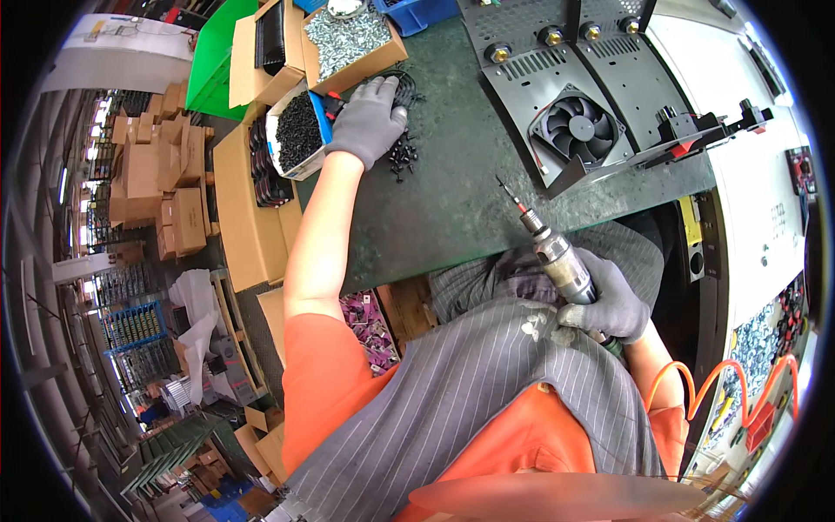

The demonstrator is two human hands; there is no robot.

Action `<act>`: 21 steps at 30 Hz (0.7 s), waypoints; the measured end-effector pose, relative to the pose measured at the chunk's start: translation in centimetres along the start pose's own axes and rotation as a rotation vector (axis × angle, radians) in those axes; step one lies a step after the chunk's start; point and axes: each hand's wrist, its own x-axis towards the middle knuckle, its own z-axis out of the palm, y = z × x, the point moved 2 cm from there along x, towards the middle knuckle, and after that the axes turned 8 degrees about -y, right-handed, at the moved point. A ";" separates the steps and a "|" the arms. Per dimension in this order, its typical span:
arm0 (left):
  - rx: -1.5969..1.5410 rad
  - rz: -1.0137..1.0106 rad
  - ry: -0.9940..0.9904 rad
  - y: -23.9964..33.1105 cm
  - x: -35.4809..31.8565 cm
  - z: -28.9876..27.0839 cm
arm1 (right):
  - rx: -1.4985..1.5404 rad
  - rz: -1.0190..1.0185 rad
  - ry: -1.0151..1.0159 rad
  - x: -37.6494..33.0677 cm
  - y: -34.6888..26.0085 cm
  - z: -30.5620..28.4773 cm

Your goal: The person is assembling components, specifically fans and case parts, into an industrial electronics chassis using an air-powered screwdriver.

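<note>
My right hand (613, 300), in a grey glove, is wrapped round a power screwdriver (561, 261). The tool's bit points up and left, toward the worktable. Reaching to the far left of the table, my left hand (370, 122), also gloved, lies palm down with its fingers stretched over a black wire grille (405, 87). What is under the palm is hidden. Loose black screws (403, 158) are scattered just right of that hand, and a box of black screws (298, 132) stands to its left. A black fan (581, 129) sits on a dark perforated metal panel (513, 91) at the right.
Behind my left hand are a carton of silvery screws (346, 43), a carton of black parts (271, 39) and a green bin (213, 65). Blue bins (422, 13) stand at the back. An orange coiled hose (739, 370) hangs at right. The worktable (409, 217) ends before my lap.
</note>
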 end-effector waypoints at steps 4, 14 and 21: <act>-0.044 0.139 0.373 -0.4 0.6 -1.2 | -0.023 -0.075 0.056 -0.5 0.2 -0.1; -0.430 -0.142 0.453 -1.9 -1.5 -2.3 | -0.030 -0.057 0.048 -2.0 -0.9 0.1; -0.335 -0.235 0.845 -1.9 -2.9 -3.7 | -0.056 -0.082 0.071 -2.7 -1.0 0.7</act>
